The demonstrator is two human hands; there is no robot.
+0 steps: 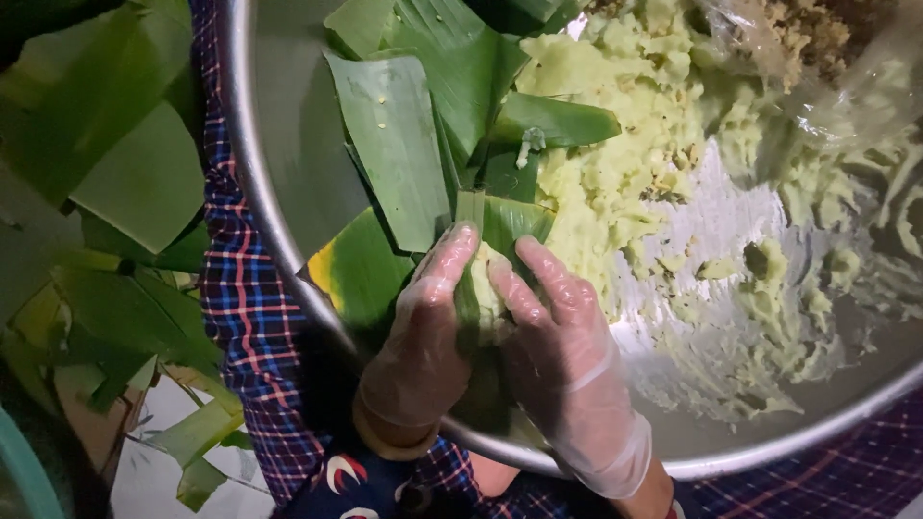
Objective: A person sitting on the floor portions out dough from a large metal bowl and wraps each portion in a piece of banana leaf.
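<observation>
Dough, pale green and lumpy, sits inside a folded banana leaf strip [495, 245] held over the near rim of a large steel bowl [288, 173]. The strip's lower end is hidden between the palms. Gloved left hand [423, 346] and gloved right hand [562, 356] press in from both sides, fingers pinched around the leaf parcel.

Green leaf cone [495, 252], seemingly dough-filled, upright between palms.
</observation>
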